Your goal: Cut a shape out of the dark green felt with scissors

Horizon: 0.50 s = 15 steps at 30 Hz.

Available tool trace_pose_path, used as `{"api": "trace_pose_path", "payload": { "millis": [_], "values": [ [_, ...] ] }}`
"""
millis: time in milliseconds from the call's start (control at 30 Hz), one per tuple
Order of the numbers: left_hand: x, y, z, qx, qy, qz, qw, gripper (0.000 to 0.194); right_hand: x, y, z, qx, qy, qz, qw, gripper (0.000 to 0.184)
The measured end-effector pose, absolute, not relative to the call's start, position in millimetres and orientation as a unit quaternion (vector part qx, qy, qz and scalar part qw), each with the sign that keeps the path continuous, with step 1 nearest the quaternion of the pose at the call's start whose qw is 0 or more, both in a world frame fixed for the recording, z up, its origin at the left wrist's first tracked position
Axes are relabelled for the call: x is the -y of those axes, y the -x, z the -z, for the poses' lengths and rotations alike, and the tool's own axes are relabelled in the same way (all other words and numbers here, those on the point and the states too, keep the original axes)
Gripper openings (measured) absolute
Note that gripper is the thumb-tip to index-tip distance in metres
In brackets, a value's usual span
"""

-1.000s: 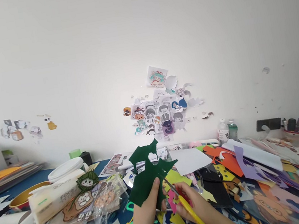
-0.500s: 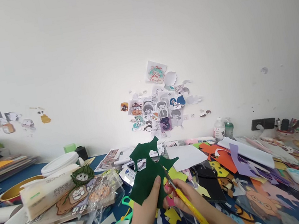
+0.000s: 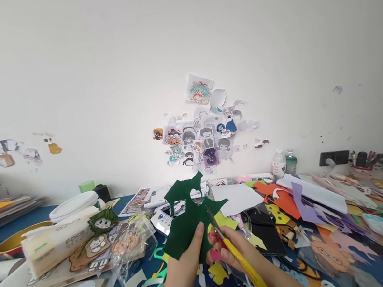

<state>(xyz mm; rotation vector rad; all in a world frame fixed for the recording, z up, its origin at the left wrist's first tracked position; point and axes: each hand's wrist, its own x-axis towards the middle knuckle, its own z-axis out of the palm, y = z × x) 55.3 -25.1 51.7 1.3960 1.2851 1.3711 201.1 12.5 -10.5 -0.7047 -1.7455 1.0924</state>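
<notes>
My left hand (image 3: 186, 267) pinches the lower edge of a jagged dark green felt piece (image 3: 186, 222), thumb on its front, holding it up over the table. My right hand (image 3: 234, 254) is closed round yellow-handled scissors (image 3: 238, 258), whose metal blades point up into the right side of the green felt. Both hands sit low in the middle of the view, close together.
The table is covered with coloured felt and paper scraps (image 3: 297, 204). A tissue pack (image 3: 56, 237), white plates (image 3: 73, 206) and a yellow bowl (image 3: 13, 244) stand at the left. Green-handled scissors (image 3: 155, 279) lie under my left hand. Bottles (image 3: 283, 162) stand by the stickered wall.
My hands, the green felt and the scissors have stayed together. The scissors' blades have crept slightly further up into the felt. The view has drifted a little.
</notes>
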Motion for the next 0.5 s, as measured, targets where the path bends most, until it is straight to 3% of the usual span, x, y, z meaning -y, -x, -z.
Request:
{"api": "trace_pose_path", "payload": {
  "millis": [167, 500],
  "values": [
    [22.2, -50.7, -48.0, -0.492, -0.533, -0.546, 0.419, 0.037, -14.5, -199.2, 14.9, 0.708, 0.289, -0.438, 0.472, 0.049],
    [23.2, -52.3, -48.0, -0.494, -0.541, -0.541, 0.413, 0.043, -10.2, -197.7, 10.7, 0.712, 0.295, -0.427, 0.472, 0.052]
  ]
}}
